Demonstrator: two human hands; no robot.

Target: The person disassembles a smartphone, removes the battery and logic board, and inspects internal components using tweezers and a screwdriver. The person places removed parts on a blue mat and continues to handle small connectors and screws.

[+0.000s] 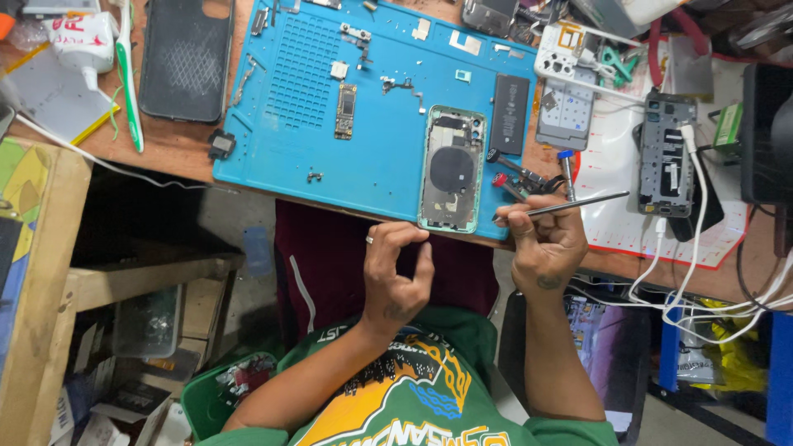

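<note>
Tweezers (570, 203), slim steel, being pinched in the right hand (545, 244) at the blue mat's (289, 157) five o'clock edge.
Light, stiff, slippery; best gripped mid-shaft. Left hand (395, 268) is curling, thumb and forefinger nearly pressed together, empty as far as I can tell, just beside the fragile, opened phone housing (451, 169).

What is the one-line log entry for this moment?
left hand: pinches near opened phone | right hand: holds tweezers | base: blue mat

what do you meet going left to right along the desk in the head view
white bottle → black phone case → small circuit board → opened phone back → black battery → right hand with metal tool → dismantled phone on cable
</note>
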